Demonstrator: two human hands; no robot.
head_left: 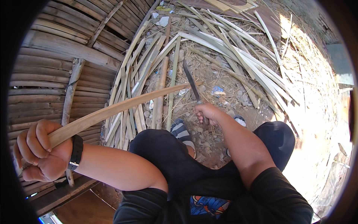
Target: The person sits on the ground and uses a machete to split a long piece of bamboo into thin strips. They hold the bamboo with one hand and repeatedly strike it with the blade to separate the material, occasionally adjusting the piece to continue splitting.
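Observation:
My left hand (46,151), with a dark watch on its wrist, is wrapped round the near end of a long, slightly bent bamboo strip (123,105). The strip slants up and rightward across the view. My right hand (207,113) grips the handle of a machete (190,79), whose narrow dark blade points away from me. That blade crosses the strip near its far end; whether the two touch I cannot tell. The handle is mostly hidden in my fingers. Both hands are raised in front of my bent knees.
Split bamboo strips (238,48) lie heaped ahead and to the right, with more strips (138,82) along the left. A bamboo slat wall (41,78) rises close on my left. Straw and scraps cover the dirt floor (209,145) around my sandalled feet (182,132).

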